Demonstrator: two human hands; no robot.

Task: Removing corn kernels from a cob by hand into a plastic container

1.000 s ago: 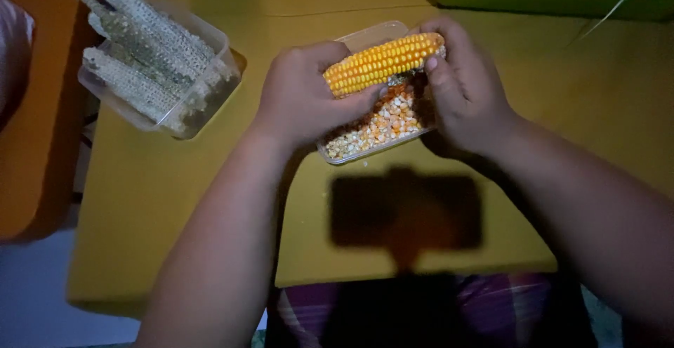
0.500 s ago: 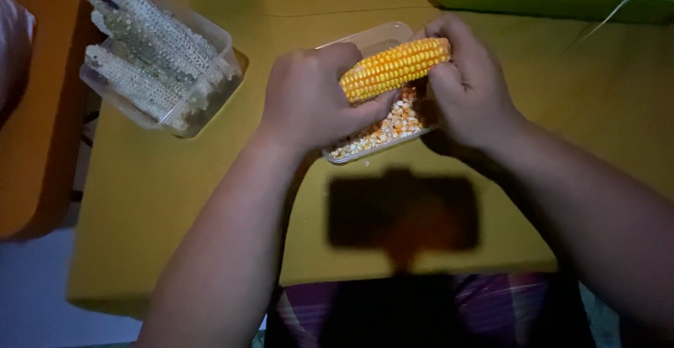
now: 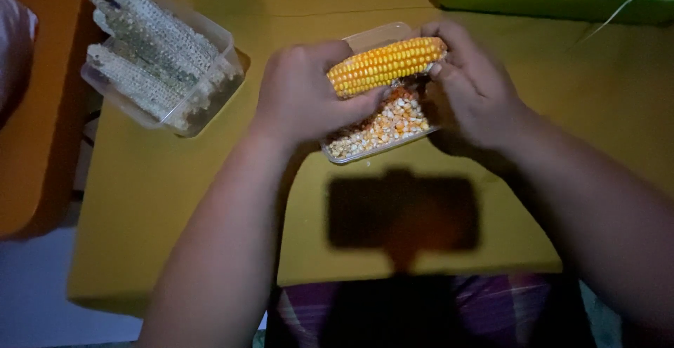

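Hands, closed grip, corn cob

Both my hands are up front, closed around one thing between them.

My left hand is curled knuckles-up with its thumb tucked under; my right hand faces it, fingers bent inward, and both bare forearms angle in from the lower corners.

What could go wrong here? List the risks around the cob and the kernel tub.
1. The corn cob reaches past the rim of the clear tub of loose kernels, so kernels might drop onto the yellow table.
2. That tub sits near the table's front edge; a push from the left hand or right hand could slide it off.
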